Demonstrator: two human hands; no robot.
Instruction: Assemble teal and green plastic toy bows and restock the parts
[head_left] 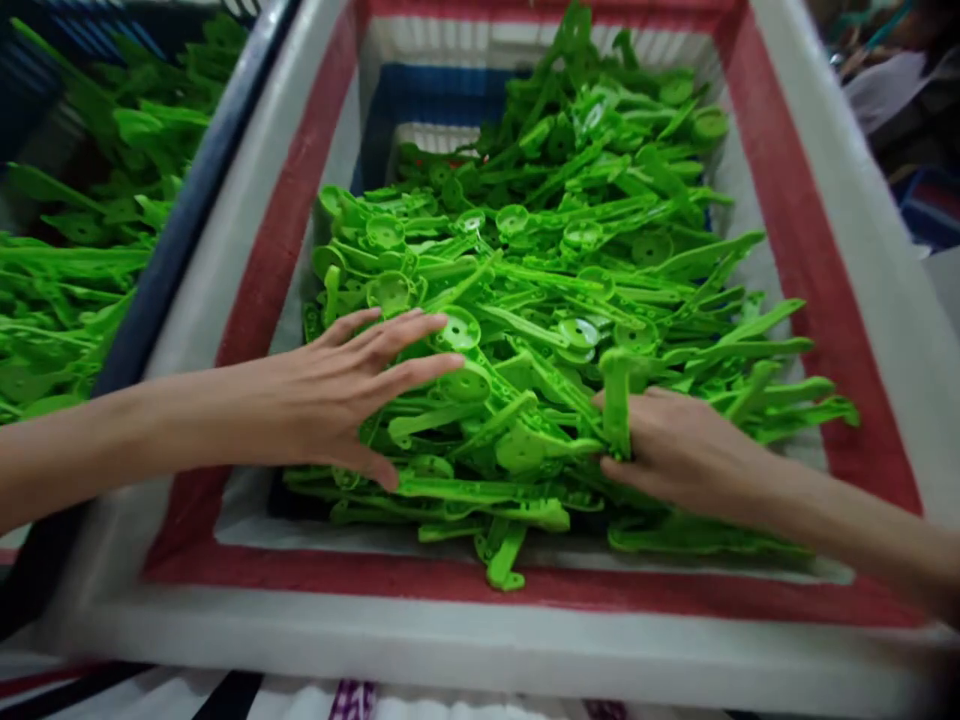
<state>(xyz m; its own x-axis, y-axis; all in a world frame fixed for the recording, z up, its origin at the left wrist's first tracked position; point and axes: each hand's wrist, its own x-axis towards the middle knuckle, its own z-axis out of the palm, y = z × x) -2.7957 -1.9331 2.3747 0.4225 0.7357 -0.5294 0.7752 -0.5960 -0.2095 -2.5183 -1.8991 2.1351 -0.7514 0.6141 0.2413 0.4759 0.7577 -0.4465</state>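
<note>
A heap of bright green plastic parts [517,290], long thin arms with round disc ends, fills the white crate in front of me. My left hand [367,380] is stretched over the near left of the heap, fingers spread and palm down, holding nothing. Whether its fingertips touch the parts I cannot tell. At the near right, my right hand [667,445] has its fingers closed around green plastic parts [616,400]; one sticks up beside the thumb. How many it grips is hidden.
The crate's broad white rim with a red band [465,585] surrounds the heap. On the left stands a dark-edged crate [187,210] with more green parts [75,270]. White cloth with dark and purple stripes [420,700] lies below the near edge. Blurred things show at upper right.
</note>
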